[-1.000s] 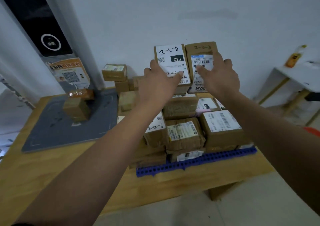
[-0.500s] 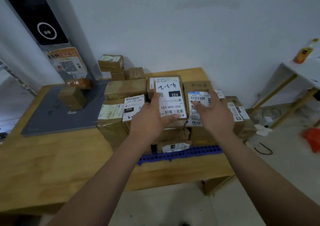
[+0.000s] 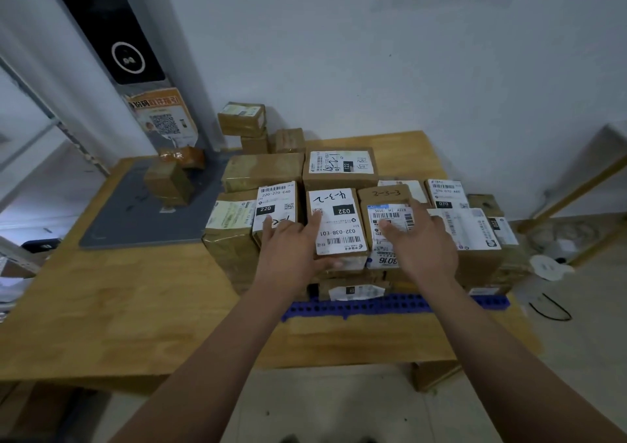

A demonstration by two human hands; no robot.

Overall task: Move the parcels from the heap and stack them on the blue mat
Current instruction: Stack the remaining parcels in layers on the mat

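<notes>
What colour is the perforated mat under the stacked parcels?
The mat is blue; the head view shows its near edge.

Only one wide-angle camera is watching, worn on the person's head, and it is looking forward and down from the near side of the wooden table (image 3: 135, 307), sitting close over the parcels (image 3: 340, 167) at twelve o'clock, with the wall (image 3: 407, 52) rising behind and the floor (image 3: 322, 408) showing at six.
</notes>
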